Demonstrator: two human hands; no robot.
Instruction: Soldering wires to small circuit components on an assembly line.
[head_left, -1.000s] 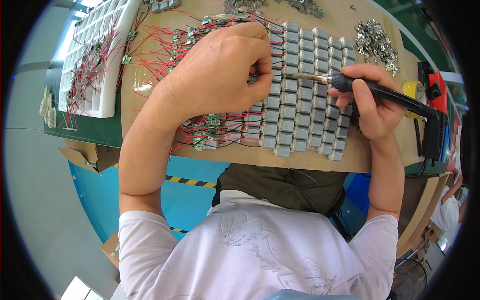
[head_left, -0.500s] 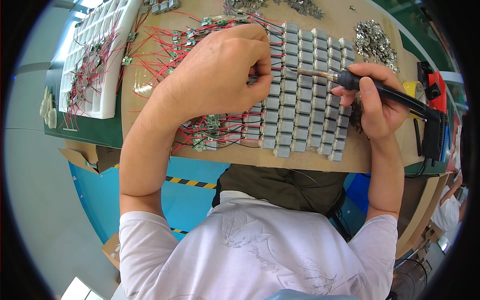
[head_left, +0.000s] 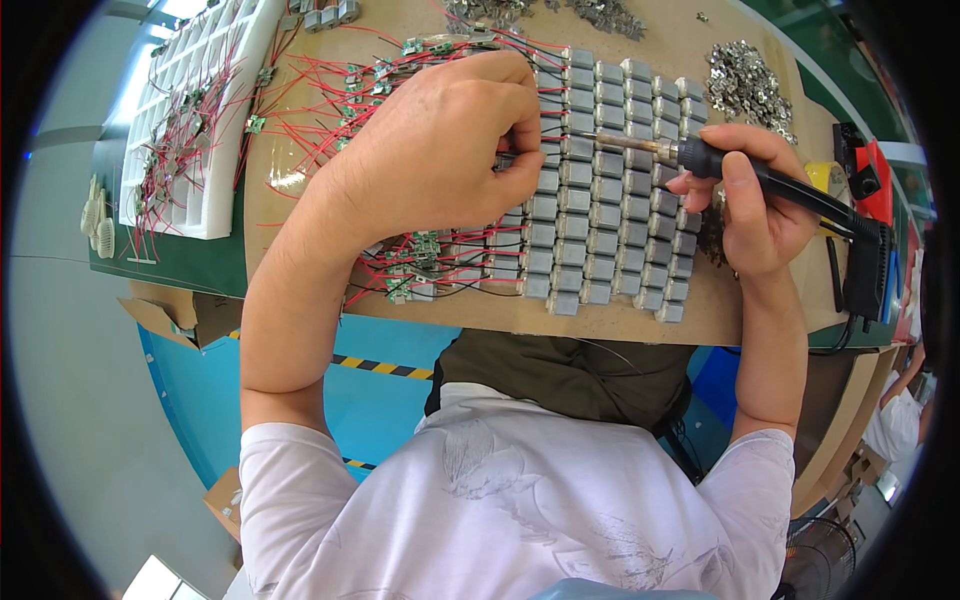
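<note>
My left hand [head_left: 440, 150] lies over a grid of small grey metal motors [head_left: 600, 220] on a brown board [head_left: 300, 150], its fingertips pinching something small at one motor, hidden under the fingers. My right hand [head_left: 755, 200] grips a soldering iron [head_left: 720, 165] by its black handle, the metal tip pointing left and ending just right of my left fingertips. Red wires with tiny green circuit boards [head_left: 415, 260] run out from the motors under my left hand.
A white compartment tray [head_left: 190, 130] with more wired boards sits at the left on a green mat. A heap of small metal parts [head_left: 745, 85] lies at the upper right. A black and red tool stand [head_left: 870, 230] is at the right edge.
The soldering iron tip and my right hand have shifted slightly up along the motor grid. My left hand stays in place.
</note>
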